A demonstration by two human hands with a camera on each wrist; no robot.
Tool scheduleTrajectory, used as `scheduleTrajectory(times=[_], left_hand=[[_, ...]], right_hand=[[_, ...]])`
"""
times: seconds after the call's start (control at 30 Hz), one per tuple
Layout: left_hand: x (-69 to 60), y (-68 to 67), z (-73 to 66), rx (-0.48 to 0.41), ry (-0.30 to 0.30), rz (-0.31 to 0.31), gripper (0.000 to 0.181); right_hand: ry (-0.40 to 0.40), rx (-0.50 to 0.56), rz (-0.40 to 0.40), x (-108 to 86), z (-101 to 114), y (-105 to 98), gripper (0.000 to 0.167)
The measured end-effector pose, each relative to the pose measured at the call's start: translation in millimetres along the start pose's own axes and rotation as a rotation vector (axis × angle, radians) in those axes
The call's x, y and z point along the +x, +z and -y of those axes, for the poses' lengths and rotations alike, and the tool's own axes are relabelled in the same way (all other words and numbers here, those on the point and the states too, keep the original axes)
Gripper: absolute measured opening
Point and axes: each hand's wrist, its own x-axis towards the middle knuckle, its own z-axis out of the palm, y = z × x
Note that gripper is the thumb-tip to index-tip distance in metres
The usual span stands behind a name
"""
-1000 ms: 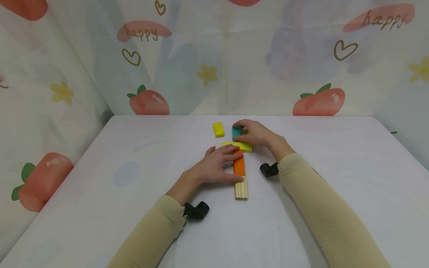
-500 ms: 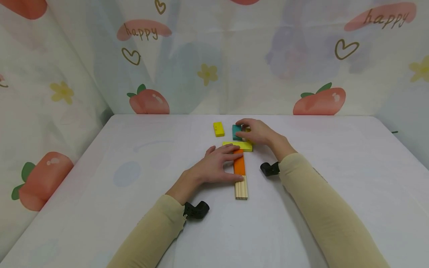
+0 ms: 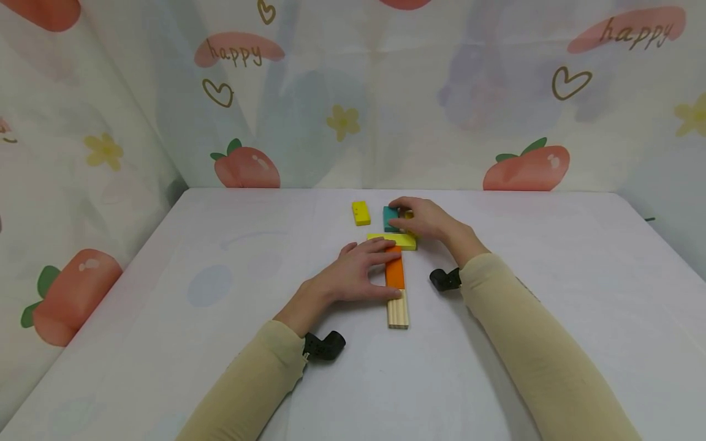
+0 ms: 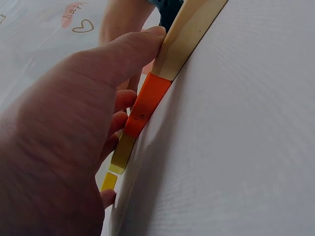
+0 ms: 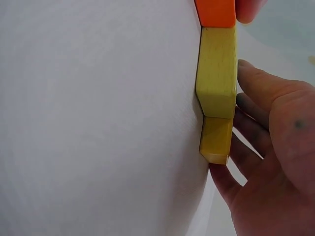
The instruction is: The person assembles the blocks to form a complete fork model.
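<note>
A row of wooden blocks lies flat on the table: a plain wood block (image 3: pixel 398 313), an orange block (image 3: pixel 394 273) and a crosswise yellow block (image 3: pixel 407 242). My left hand (image 3: pixel 350 275) rests along this row, its thumb on the plain block and fingers spread over the orange and crosswise yellow ones. Beyond them lies a teal block (image 3: pixel 389 219). Beside it, my right hand (image 3: pixel 427 220) has thumb and forefinger at the teal block's right side. A golden-yellow block (image 5: pixel 217 135), partly hidden by that hand in the head view, abuts the crosswise block in the right wrist view.
A separate yellow block (image 3: pixel 361 213) lies left of the teal one. White cloth covers the table (image 3: pixel 237 257), and a printed curtain (image 3: pixel 309 92) stands behind its far edge. Black wrist cameras, such as the left one (image 3: pixel 326 346), stick out beside the sleeves.
My right hand has shifted slightly right from around the teal block, leaving more of that block in sight. My left hand and the row under it keep their place.
</note>
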Motion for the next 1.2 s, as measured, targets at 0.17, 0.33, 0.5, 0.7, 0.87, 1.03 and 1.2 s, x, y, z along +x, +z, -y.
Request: scheduleTrajectory(times=[0.17, 0.33, 0.5, 0.7, 0.87, 1.03, 1.2], left_hand=[[-0.9, -0.5, -0.5, 0.005, 0.001, -0.005, 0.072], [-1.5, -0.5, -0.6, 0.016, 0.001, -0.007, 0.07], [-1.1, 0.3, -0.1, 0.02, 0.002, -0.007, 0.07], [-1.3, 0.6, 0.0, 0.02, 0.001, -0.007, 0.07], [-1.4, 0.5, 0.3, 0.017, 0.005, -0.008, 0.07], [-1.6, 0.4, 0.3, 0.015, 0.009, -0.009, 0.07], [-1.2, 0.4, 0.4, 0.015, 0.012, -0.011, 0.069]], right_hand=[[0.007, -0.006, 0.004, -1.1, 0.7, -0.5, 0.054], [0.007, -0.014, 0.006, -0.3, -0.4, -0.7, 0.054], [0.006, -0.015, 0.005, -0.9, -1.2, -0.7, 0.053], [0.006, -0.013, 0.007, -2.0, -1.9, -0.1, 0.053], [0.012, -0.01, 0.011, -3.2, -1.4, 0.2, 0.054], [0.019, -0.007, 0.011, -4.7, -0.2, 0.9, 0.054], [0.014, -0.009, 0.007, -5.5, 0.3, 1.1, 0.054]])
